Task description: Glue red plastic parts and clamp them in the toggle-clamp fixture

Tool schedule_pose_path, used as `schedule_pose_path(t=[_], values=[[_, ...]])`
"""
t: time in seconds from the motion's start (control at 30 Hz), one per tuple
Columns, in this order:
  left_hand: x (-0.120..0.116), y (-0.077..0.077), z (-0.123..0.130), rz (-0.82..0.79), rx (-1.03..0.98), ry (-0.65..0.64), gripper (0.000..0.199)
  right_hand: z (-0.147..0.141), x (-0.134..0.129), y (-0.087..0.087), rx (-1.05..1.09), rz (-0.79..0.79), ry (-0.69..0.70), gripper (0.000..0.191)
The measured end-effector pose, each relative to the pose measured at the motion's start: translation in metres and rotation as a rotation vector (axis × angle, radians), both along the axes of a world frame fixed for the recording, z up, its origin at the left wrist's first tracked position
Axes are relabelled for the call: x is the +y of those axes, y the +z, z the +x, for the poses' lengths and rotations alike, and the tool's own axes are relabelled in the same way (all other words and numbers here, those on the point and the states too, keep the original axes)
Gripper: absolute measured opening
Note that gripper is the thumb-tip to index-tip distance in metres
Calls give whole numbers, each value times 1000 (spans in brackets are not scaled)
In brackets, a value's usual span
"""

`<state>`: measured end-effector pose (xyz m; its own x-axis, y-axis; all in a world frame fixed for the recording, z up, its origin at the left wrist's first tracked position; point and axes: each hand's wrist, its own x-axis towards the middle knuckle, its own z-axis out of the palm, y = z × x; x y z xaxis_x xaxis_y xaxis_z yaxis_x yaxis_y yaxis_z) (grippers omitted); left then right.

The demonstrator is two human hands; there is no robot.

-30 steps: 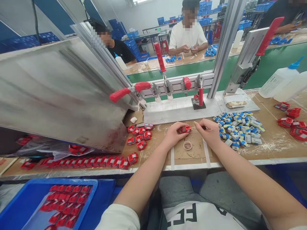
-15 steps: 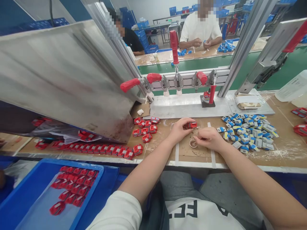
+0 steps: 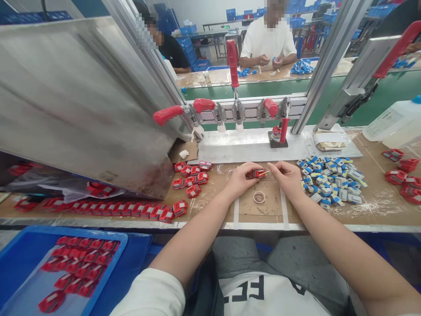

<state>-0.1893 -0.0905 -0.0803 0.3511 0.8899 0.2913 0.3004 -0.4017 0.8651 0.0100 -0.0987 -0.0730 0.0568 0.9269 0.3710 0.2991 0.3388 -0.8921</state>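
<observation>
My left hand (image 3: 242, 179) is closed around a small red plastic part (image 3: 257, 174), held just above the bench. Beside it, my right hand (image 3: 285, 176) pinches something thin, like a fine stick or needle (image 3: 265, 173), whose light tip reaches the red part; its exact kind is too small to tell. Just below the hands, a small round dish (image 3: 259, 197) sits on a brown board between white tape strips. Several similar red parts (image 3: 193, 190) lie left of my left hand. A pile of white, blue and yellow pieces (image 3: 332, 180) is to the right of my right hand.
Toggle clamps with red handles (image 3: 233, 63) stand on a metal rail behind my hands. A large metal panel (image 3: 82, 101) rises at left. A blue tray (image 3: 120, 245) of red parts sits lower left; a plastic jug (image 3: 388, 120) stands at right. A co-worker (image 3: 268, 41) sits opposite.
My right hand has moved up from the round dish to the red part, bringing the thin stick against it. My left hand keeps holding the part. The whole view has shifted slightly.
</observation>
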Motion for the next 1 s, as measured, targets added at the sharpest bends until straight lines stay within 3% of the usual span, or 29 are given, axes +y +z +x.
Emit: schedule_pose_path(t=[0.57,1.0], values=[[-1,5,1,46,42,-11,31,0,4,-4,-2,-34,32,46],[0,-1,-1,64,23,-1,35,3,2,-3,-76,30,-30,44]])
